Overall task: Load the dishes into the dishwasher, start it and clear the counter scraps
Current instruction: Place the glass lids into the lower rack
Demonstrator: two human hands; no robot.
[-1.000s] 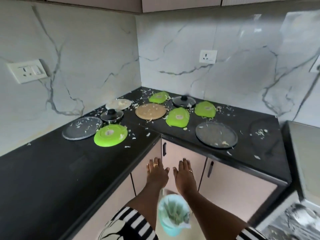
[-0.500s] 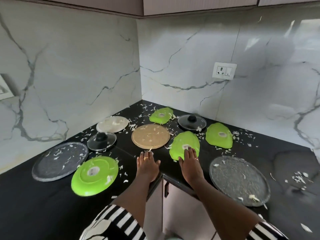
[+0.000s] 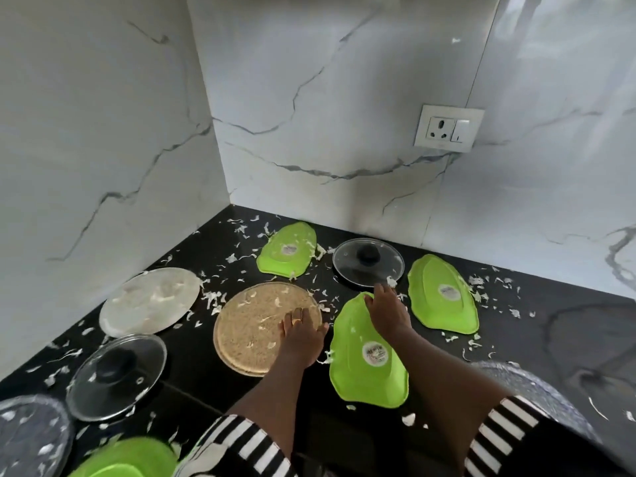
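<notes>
- Wall (image 3: 103,132): white veined marble, two faces meeting in a corner.
- Desk (image 3: 550,325): black, and it carries every dish. It is seen from closer than half a second ago, and the cupboard fronts below it have left the view.
- Plates, eight in all, all flat on the desk.
  - Four are green: far green plate (image 3: 289,251), right green plate (image 3: 444,297), middle green plate (image 3: 364,370) and near green plate (image 3: 127,457), which is cut by the lower edge.
  - Two are grey: left grey plate (image 3: 31,435) and right grey plate (image 3: 564,401), which is partly behind the right arm.
  - One is a beige plate (image 3: 254,325) and one a white plate (image 3: 151,301).
- Lids, two, both glass with a black knob: far lid (image 3: 368,270) and near lid (image 3: 117,376).
- Hands, two, in striped sleeves (image 3: 247,445).
  - The left hand (image 3: 299,333) was short of the beige plate before. It now lies flat on that plate, fingers straight.
  - The right hand (image 3: 387,311) has moved from the near end of the middle green plate to its far end. Its fingers are extended, tips just beside the far lid's rim, and they hold nothing.
- Socket (image 3: 449,129): one, on the right wall face.
- Scraps (image 3: 213,299): pale shreds, too many to count, lying on the desk and on the plates.
</notes>
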